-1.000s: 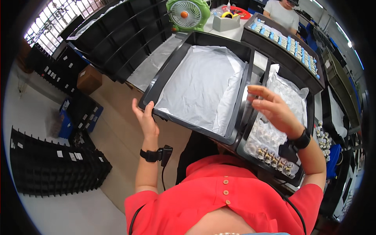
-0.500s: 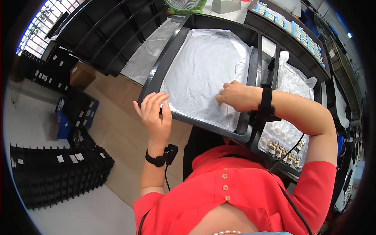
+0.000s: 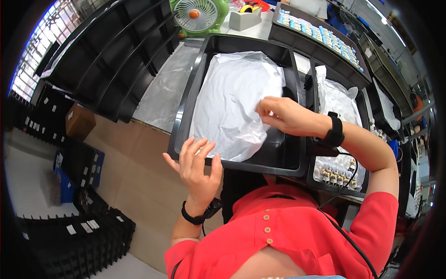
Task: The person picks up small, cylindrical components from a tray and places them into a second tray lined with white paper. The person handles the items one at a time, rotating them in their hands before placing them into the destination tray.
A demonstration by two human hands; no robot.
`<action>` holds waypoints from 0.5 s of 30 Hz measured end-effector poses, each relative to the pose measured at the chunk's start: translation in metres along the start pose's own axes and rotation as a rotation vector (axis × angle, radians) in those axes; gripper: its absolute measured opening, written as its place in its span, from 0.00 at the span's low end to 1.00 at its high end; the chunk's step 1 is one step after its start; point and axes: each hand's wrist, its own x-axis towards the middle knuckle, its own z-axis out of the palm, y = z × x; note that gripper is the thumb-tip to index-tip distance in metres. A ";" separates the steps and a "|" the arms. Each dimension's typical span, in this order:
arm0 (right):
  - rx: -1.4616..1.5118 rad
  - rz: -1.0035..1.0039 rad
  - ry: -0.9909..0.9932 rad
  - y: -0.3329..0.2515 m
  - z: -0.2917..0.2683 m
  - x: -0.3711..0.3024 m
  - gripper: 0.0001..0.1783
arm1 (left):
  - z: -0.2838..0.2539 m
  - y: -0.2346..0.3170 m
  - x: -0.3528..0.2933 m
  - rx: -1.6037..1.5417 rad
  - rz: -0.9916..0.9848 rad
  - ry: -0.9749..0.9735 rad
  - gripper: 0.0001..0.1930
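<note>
A large black plastic tray (image 3: 284, 158) lies in front of me with a thin, creased sheet of white tissue paper (image 3: 234, 95) inside. My right hand (image 3: 291, 117) pinches the sheet's right edge between thumb and fingers. That edge is lifted and folded inward, so the tray's bare floor shows at the right and near right. At the near left corner, my left hand (image 3: 199, 173) has its fingers spread over the tray's rim and the paper's edge. It grips nothing.
To the right, another black tray (image 3: 312, 173) holds crumpled white paper and several small figurines (image 3: 338, 176). Behind it, a tray (image 3: 274, 33) carries rows of blue-and-white pieces. A green fan (image 3: 195, 16), grey tape dispenser (image 3: 245, 21) and stacked black trays (image 3: 111, 60) stand farther back.
My right hand has pulled the paper's right side up and inward, uncovering the tray floor. My left hand stays at the near left corner. The whole view has shifted.
</note>
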 end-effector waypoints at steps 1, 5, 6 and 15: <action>0.091 -0.038 0.164 -0.011 0.002 0.000 0.05 | -0.003 0.003 0.001 -0.026 0.008 -0.008 0.11; 0.318 -0.037 0.262 -0.048 0.013 -0.014 0.09 | -0.005 0.012 0.008 -0.183 0.054 -0.137 0.30; 0.296 -0.136 0.239 -0.057 0.015 -0.022 0.09 | -0.007 0.013 0.012 -0.145 0.089 -0.225 0.38; 0.630 -0.227 0.076 -0.061 0.020 -0.075 0.05 | 0.014 0.049 0.029 -0.253 0.213 -0.311 0.40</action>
